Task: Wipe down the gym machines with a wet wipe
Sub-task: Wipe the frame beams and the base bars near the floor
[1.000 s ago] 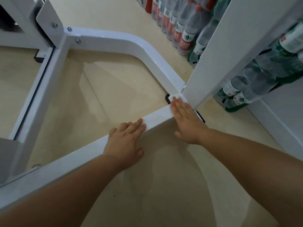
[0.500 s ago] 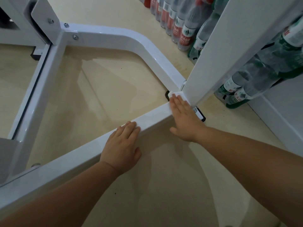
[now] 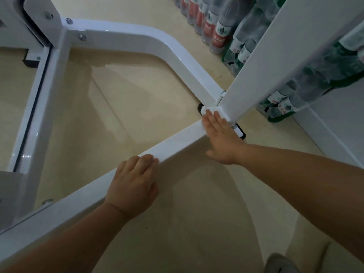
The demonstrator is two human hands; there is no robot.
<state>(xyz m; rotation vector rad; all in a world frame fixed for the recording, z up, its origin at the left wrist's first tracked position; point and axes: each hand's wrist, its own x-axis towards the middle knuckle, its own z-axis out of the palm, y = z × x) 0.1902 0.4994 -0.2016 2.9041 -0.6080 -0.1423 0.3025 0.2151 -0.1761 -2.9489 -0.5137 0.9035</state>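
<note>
A white gym machine frame (image 3: 173, 146) lies low on the beige floor, its bars meeting at the foot of a slanted white upright post (image 3: 262, 67). My right hand (image 3: 220, 138) lies flat with straight fingers on a white wet wipe (image 3: 215, 111), pressing it onto the joint at the post's base. Only the wipe's far edge shows past my fingertips. My left hand (image 3: 134, 184) rests on the near diagonal bar further left, its fingers bent over the bar's top edge.
Rows of plastic water bottles (image 3: 218, 28) with red and green labels stand and lie behind the post at the upper right. A white wall base (image 3: 331, 134) runs along the right. A grey shoe tip (image 3: 281, 263) shows at the bottom edge.
My right hand has pushed the wipe a little further up onto the joint beside the post. My left hand has slid back along the bar toward me and its fingers have curled.
</note>
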